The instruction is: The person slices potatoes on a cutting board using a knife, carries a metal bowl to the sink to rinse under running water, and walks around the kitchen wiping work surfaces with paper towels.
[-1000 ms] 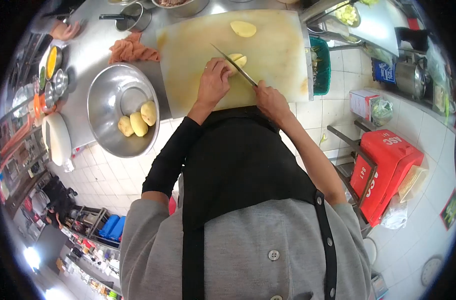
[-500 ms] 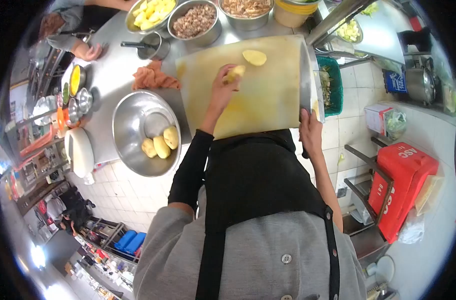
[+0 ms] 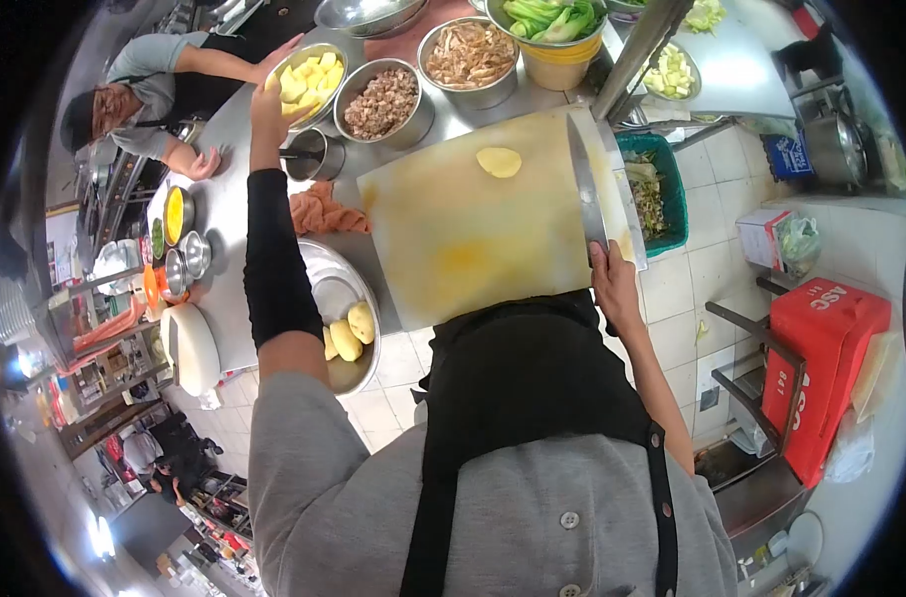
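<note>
Gripping a knife (image 3: 585, 184), the right hand (image 3: 613, 279) wraps its handle, the blade over the right side of the cutting board (image 3: 473, 219). The left hand (image 3: 267, 109) is at the bowl (image 3: 336, 98) of potato chunks (image 3: 307, 90) (how its fingers are set, I can't tell). One potato piece (image 3: 499, 162) lies on the board's far half.

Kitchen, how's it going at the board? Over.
Right hand gripping knife. Left hand at bowl of yellow chunks. Potato piece on cutting board. Another person's hand near that bowl.
</note>
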Demonstrator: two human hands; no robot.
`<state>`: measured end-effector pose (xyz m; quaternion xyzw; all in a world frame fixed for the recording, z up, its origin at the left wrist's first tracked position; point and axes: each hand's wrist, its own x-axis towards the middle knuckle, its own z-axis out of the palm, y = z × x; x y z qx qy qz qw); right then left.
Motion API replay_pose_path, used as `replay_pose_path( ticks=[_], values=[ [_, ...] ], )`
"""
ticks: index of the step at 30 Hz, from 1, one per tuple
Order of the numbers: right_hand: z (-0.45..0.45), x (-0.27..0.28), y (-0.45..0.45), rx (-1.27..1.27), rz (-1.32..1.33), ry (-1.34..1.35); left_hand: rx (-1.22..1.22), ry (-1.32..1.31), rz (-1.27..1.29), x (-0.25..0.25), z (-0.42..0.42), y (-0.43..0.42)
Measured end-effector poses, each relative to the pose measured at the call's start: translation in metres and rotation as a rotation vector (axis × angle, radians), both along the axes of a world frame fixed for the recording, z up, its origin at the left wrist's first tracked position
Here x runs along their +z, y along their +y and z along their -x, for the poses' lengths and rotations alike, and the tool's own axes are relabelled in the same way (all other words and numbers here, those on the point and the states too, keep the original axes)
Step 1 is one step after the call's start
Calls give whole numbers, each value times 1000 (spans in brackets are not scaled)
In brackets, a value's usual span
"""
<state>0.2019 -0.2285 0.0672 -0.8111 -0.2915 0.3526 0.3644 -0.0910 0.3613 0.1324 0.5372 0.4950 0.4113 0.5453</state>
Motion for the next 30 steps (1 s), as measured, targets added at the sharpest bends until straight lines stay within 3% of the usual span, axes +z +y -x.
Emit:
replay_pose_path(
  ticks=[1,4,6,7,8,9,10,12,14,18,21,24,27,30],
  values=[
    [-1,-4,-1,30,-25,-50,31,92,43,9,-1,-2],
    [-1,-4,-3,67,19,-124,266,387,-345,-22,9,-10],
    [1,-10,-6,46,10,-105,196,495,-621,-20,-34,-106],
    [1,-14,-7,46,7,-101,-21,498,-526,0,-64,-174],
    [2,-18,-7,49,36,-107,-323,-158,-477,-66,-75,-182],
    [3,-22,-6,59,64,-114,-586,-137,-274,-65,-94,-231],
    [4,-26,-6,70,91,-124,-771,243,-577,-53,-117,-266],
    [5,-32,-5,134,120,-171,-790,737,-831,-71,-141,-314],
    [2,-36,-3,190,130,-230,-758,716,-738,-113,-143,-316],
    [2,-32,-5,231,157,-306,-707,639,-603,-125,-140,-320],
    [2,-35,-5,212,137,-294,-793,444,-125,-117,-128,-328],
    [4,-33,-3,249,148,-302,-1067,579,104,-95,-121,-332],
    [12,-21,-1,338,229,-336,-788,485,-298,-116,-110,-352],
    [14,-14,0,416,293,-400,-602,395,-315,-126,-100,-370]
  ],
)
